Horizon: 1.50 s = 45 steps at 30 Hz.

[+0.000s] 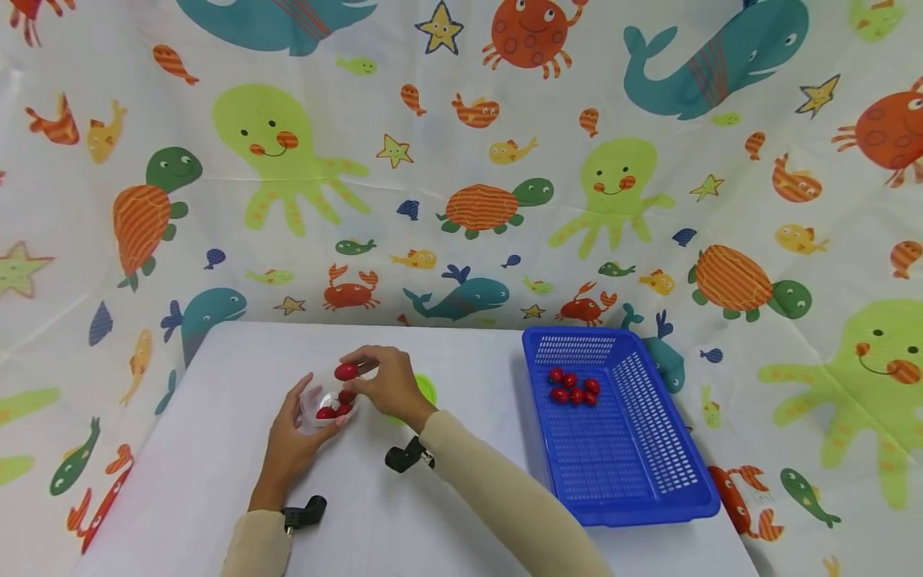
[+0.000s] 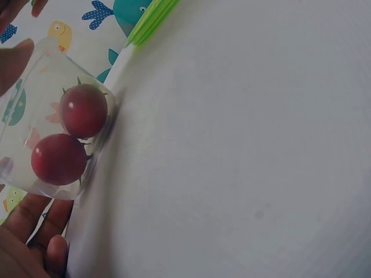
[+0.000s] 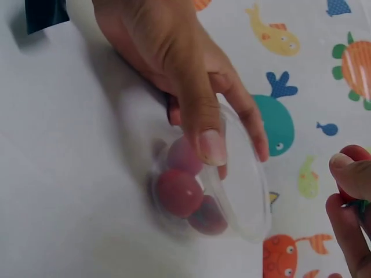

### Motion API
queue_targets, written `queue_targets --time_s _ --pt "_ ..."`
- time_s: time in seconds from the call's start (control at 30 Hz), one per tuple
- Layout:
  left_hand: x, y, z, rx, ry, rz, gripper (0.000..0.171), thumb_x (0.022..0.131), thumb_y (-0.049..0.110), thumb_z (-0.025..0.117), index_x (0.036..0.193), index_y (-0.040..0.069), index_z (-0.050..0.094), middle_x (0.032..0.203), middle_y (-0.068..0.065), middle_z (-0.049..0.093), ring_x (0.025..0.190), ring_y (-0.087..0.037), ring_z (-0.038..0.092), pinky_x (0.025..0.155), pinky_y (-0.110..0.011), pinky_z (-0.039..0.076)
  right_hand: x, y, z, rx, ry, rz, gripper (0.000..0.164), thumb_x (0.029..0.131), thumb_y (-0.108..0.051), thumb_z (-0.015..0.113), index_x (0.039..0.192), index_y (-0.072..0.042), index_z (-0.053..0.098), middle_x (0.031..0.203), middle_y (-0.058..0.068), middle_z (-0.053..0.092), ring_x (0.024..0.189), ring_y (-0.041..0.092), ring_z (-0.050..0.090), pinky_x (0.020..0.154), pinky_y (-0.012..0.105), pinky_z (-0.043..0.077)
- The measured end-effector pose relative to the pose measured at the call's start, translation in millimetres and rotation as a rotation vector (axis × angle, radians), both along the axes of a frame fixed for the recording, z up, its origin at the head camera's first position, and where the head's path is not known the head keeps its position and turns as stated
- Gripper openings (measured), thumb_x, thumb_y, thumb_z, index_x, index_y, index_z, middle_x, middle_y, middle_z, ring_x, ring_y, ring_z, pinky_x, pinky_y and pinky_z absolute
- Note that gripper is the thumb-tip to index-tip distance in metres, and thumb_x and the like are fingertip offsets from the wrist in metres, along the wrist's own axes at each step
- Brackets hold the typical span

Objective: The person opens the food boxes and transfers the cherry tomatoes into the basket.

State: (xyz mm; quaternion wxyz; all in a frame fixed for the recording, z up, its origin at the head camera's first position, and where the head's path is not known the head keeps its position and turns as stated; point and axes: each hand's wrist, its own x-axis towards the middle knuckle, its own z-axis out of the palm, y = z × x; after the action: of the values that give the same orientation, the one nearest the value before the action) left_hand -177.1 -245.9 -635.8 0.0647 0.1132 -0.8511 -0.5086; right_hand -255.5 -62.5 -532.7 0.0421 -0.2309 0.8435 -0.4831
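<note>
My left hand (image 1: 288, 453) holds a clear plastic container (image 1: 310, 399), thumb and fingers around its sides. Several cherry tomatoes (image 1: 326, 413) lie in it; the left wrist view shows two tomatoes (image 2: 84, 110) through the wall, and in the right wrist view the left thumb lies over the rim. Above the container's right side, my right hand (image 1: 392, 381) pinches a red cherry tomato (image 1: 346, 371) between thumb and fingers. That tomato (image 3: 355, 152) also shows at the right edge of the right wrist view, with a bit of green stem.
A blue basket (image 1: 551, 457) stands on the right of the white table (image 1: 461, 529), with several cherry tomatoes (image 1: 577, 395) near its far left end. A bright green round item (image 1: 427, 389) lies partly hidden behind the right hand. A curtain with sea animals (image 1: 433, 264) hangs behind.
</note>
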Motion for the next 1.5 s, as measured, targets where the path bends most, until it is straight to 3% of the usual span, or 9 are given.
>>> queue_targets --time_s 0.33,0.57,0.67,0.8,1.23,1.5 --pt "-0.8 0.4 -1.0 0.001 0.008 -0.014 0.102 0.076 0.055 0.081 0.155 0.05 0.016 0.16 -0.005 0.038 0.149 -0.041 0.028 0.112 -0.069 0.031 7.6 22.3 19.1 -0.101 -0.032 -0.048 0.035 0.084 -0.023 0.08 0.115 -0.034 0.073 0.104 -0.021 0.071 0.095 -0.003 0.065 0.086 0.022 0.056" --pt "-0.8 -0.1 -1.1 0.0 -0.002 -0.013 0.103 0.076 0.055 0.081 0.155 0.05 0.015 0.16 -0.004 0.038 0.15 -0.04 0.026 0.112 -0.069 0.031 13.0 37.9 26.7 -0.141 -0.053 -0.111 0.037 0.083 -0.022 0.081 0.114 -0.041 0.071 0.105 -0.023 0.069 0.097 0.001 0.063 0.082 0.023 0.056" --pt "-0.6 -0.4 -1.2 -0.001 -0.01 -0.01 0.104 0.077 0.054 0.081 0.155 0.05 0.014 0.161 -0.003 0.037 0.15 -0.04 0.026 0.112 -0.069 0.032 14.0 44.0 27.3 -0.158 -0.054 -0.136 0.037 0.083 -0.023 0.082 0.113 -0.043 0.071 0.105 -0.024 0.068 0.098 0.001 0.063 0.088 0.027 0.055" --pt "-0.6 -0.3 -1.7 0.011 -0.009 -0.007 0.103 0.076 0.054 0.081 0.156 0.047 0.016 0.162 -0.004 0.033 0.149 -0.041 0.027 0.111 -0.07 0.032 14.9 52.4 28.2 -0.216 -0.054 -0.148 0.036 0.084 -0.022 0.082 0.112 -0.041 0.072 0.105 -0.023 0.07 0.098 0.002 0.064 0.095 0.034 0.052" --pt "-0.8 0.1 -2.0 0.018 -0.006 -0.021 0.102 0.077 0.054 0.081 0.156 0.047 0.017 0.163 -0.006 0.031 0.148 -0.042 0.029 0.11 -0.07 0.033 27.0 93.3 42.7 -0.422 -0.072 -0.233 0.034 0.083 -0.014 0.082 0.113 -0.028 0.074 0.108 -0.008 0.073 0.102 0.016 0.065 0.098 0.041 0.051" --pt "-0.2 -0.1 -2.1 0.015 0.0 -0.022 0.101 0.078 0.052 0.08 0.157 0.046 0.017 0.163 -0.007 0.031 0.148 -0.042 0.029 0.109 -0.07 0.034 35.7 119.8 42.0 -0.475 -0.092 -0.295 0.034 0.082 -0.017 0.083 0.115 -0.022 0.074 0.112 0.0 0.073 0.105 0.022 0.067 0.087 0.029 0.06"
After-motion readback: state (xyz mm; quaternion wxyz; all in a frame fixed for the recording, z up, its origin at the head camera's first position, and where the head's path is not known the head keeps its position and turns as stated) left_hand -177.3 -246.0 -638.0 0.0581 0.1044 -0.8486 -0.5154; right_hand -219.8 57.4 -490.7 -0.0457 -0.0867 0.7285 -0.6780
